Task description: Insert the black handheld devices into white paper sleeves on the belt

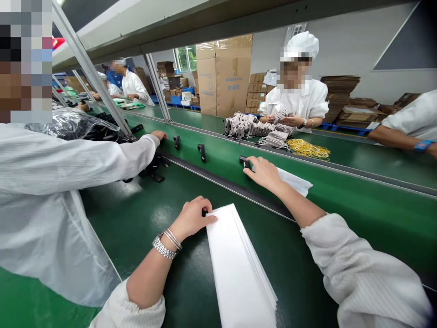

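- Two hands, well apart: my left hand (193,219) is curled at the top end of a stack of long white sheets (235,269), and my right hand (264,174) reaches up to a raised green shelf (341,205).
- Left fingers close around a small black piece (204,212), which is mostly hidden.
- Right fingers lie over a black clip (245,161), but I cannot tell whether they grip it or only rest there.
- One white sheet (294,181) lies under my right palm, reaching from the clip along the shelf.
- So far, that sheet is the only one up on the shelf; the thick stack remains on the green worktop (143,237), and two other black clips (201,151) show no sheet.
- Beside me, a neighbour's hand (159,135) reaches another clip, with a shiny plastic bag (68,125) nearby.
- Across the line, a co-worker (297,98) handles grey bundles (254,126) beside yellow rubber bands (307,148).
- The stack's lower end runs out of view, its sheet count is hard to make out, and a blurred patch hides the upper left corner.
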### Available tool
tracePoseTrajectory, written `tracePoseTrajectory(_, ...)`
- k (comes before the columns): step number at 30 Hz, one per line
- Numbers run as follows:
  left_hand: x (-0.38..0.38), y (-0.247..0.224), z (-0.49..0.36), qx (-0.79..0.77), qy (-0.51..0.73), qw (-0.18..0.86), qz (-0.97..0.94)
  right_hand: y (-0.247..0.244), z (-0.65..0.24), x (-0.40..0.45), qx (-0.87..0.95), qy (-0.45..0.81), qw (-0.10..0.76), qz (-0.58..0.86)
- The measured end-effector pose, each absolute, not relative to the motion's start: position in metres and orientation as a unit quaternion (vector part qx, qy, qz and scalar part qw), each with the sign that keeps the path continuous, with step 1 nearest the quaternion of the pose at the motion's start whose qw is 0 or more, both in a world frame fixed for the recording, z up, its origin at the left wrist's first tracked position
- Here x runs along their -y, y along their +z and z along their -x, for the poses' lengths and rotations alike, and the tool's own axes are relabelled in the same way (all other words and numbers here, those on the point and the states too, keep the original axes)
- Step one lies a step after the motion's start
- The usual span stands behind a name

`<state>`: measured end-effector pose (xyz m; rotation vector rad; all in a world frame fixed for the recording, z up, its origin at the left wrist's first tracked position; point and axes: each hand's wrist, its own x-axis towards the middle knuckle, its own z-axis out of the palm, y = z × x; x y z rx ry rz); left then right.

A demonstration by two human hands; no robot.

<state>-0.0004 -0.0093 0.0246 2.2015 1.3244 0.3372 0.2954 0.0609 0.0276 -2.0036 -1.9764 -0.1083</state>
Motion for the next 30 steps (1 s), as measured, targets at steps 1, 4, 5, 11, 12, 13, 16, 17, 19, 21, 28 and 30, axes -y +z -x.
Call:
tracePoseTrajectory(1, 0.01, 0.025, -0.001, -0.488, 0.127, 0.275, -0.818, 0.018, -0.295, -0.064, 0.696, -0.017, 0.139, 0.704)
tracePoseTrajectory(4, 0.012, 0.023, -0.004, -0.478, 0.15, 0.258, -0.826, -0.004, -0.296, -0.072, 0.689, 0.039, 0.124, 0.713)
tracePoseTrajectory(5, 0.012, 0.022, -0.006, -0.474, 0.159, 0.247, -0.83, -0.009, -0.297, -0.075, 0.679, 0.063, 0.143, 0.717)
tracePoseTrajectory(11, 0.012, 0.021, -0.008, -0.462, 0.184, 0.21, -0.842, -0.008, -0.284, -0.083, 0.515, 0.407, 0.485, 0.578)
tracePoseTrajectory(12, 0.012, 0.022, -0.007, -0.466, 0.183, 0.214, -0.839, -0.004, -0.277, -0.081, 0.491, 0.441, 0.529, 0.533)
tracePoseTrajectory(13, 0.013, 0.023, -0.006, -0.471, 0.181, 0.219, -0.835, 0.0, -0.27, -0.077, 0.474, 0.468, 0.559, 0.494)
tracePoseTrajectory(16, 0.014, 0.027, -0.003, -0.475, 0.163, 0.236, -0.832, 0.013, -0.251, -0.065, 0.447, 0.526, 0.587, 0.422)
tracePoseTrajectory(17, 0.015, 0.028, -0.003, -0.469, 0.16, 0.239, -0.835, 0.016, -0.246, -0.061, 0.445, 0.54, 0.586, 0.409)
tracePoseTrajectory(19, 0.015, 0.028, -0.004, -0.455, 0.168, 0.24, -0.841, 0.022, -0.239, -0.054, 0.447, 0.557, 0.581, 0.389)
tracePoseTrajectory(21, 0.015, 0.029, -0.006, -0.443, 0.189, 0.234, -0.845, 0.024, -0.235, -0.049, 0.46, 0.562, 0.577, 0.374)
tracePoseTrajectory(28, 0.016, 0.031, -0.01, -0.43, 0.251, 0.212, -0.841, 0.025, -0.225, -0.041, 0.514, 0.546, 0.555, 0.36)
tracePoseTrajectory(30, 0.016, 0.031, -0.01, -0.42, 0.273, 0.194, -0.844, 0.022, -0.223, -0.041, 0.525, 0.546, 0.547, 0.356)
